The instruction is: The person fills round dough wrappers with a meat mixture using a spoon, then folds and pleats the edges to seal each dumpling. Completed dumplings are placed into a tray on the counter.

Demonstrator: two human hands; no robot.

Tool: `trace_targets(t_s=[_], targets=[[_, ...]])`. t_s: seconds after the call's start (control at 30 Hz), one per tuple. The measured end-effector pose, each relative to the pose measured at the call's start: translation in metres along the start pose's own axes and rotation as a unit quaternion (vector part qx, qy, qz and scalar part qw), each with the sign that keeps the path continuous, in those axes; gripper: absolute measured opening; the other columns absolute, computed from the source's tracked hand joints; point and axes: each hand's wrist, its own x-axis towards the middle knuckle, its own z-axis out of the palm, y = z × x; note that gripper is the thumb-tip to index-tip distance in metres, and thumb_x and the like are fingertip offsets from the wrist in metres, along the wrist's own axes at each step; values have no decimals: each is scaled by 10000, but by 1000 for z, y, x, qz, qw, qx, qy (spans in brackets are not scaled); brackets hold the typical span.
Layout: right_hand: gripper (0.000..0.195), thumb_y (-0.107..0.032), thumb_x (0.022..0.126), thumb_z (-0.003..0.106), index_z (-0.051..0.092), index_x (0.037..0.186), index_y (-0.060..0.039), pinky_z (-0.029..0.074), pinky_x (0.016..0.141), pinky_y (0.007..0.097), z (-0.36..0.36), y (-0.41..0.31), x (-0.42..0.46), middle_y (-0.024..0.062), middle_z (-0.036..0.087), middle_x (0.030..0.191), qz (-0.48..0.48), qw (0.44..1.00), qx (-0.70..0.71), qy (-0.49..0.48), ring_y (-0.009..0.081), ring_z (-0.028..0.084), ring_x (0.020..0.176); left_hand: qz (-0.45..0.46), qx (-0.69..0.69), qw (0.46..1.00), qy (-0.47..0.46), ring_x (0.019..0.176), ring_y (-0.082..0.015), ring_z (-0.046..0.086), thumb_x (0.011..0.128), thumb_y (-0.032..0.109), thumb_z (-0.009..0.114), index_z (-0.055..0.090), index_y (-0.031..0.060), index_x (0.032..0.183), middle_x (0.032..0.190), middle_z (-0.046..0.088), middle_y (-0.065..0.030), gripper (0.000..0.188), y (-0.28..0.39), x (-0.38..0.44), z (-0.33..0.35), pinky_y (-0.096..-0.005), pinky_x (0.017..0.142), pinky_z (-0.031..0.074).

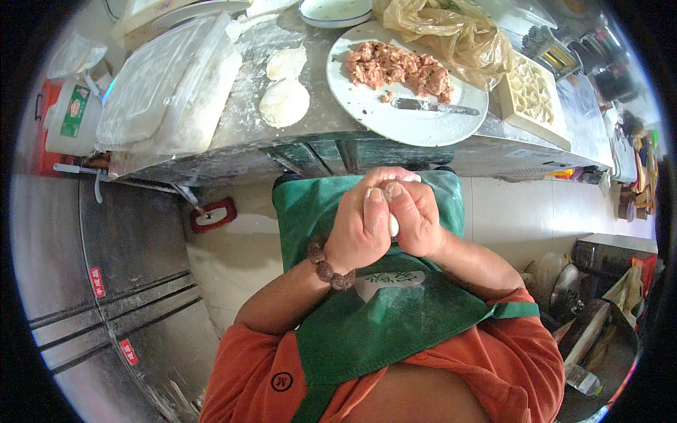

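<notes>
My left hand (359,227), with a beaded bracelet at its wrist, and my right hand (418,217) are pressed together over my green apron. Between the thumbs and palms a bit of white dough (393,226) shows; the rest of it is hidden by the fingers. On the floury metal counter beyond, a round dough wrapper (284,103) lies against another wrapper (287,62). A large white plate (370,119) holds raw minced meat (396,69), and a flat metal spreader (436,107) rests on it. Folded dumplings (530,92) fill a pale tray (510,108) on the right.
A plastic-covered pale container (164,84) stands at the counter's left. Behind the plate lie a crumpled plastic bag (455,37) and a white dish (336,13). The counter's front edge (296,136) is beyond my hands. A dark metal cabinet (137,238) is at lower left.
</notes>
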Motion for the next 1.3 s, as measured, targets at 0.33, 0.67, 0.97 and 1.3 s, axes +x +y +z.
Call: trace_targets(t_s=[0.33, 0.67, 0.97, 1.3], targets=[[239, -241, 876, 676, 646, 1048, -78, 494, 867, 430, -35, -47, 31, 120, 682, 1008, -245, 871, -392, -166, 341, 646, 976, -238, -577, 772, 117, 1155, -250, 590, 999, 523, 350, 500, -7, 1375, 1253, 618, -114, 667, 24, -21, 9, -411, 1004, 461], [159, -35, 783, 733, 661, 921, -63, 558, 777, 388, -81, -62, 13, 104, 673, 982, -237, 850, -470, 0, 306, 675, 897, -175, -430, 874, 140, 1201, -338, 573, 987, 571, 370, 402, -43, 1450, 1385, 531, -222, 770, 22, -16, 9, -442, 1040, 451], [145, -93, 894, 649, 721, 982, -3, 526, 781, 368, -320, -145, -29, 149, 696, 952, -13, 739, -595, 316, 290, 677, 854, -180, -273, 932, 157, 1113, -296, 616, 1026, 538, 330, 502, -1, 1386, 1316, 603, -173, 671, -11, -50, -35, -369, 908, 499], [228, -163, 871, 625, 722, 1004, -7, 531, 786, 384, -359, -140, -18, 181, 712, 908, 105, 756, -616, 195, 296, 690, 843, -190, -210, 947, 150, 1060, -279, 638, 1018, 555, 355, 554, -3, 1279, 1260, 634, -155, 647, -11, -61, -32, -349, 856, 516]])
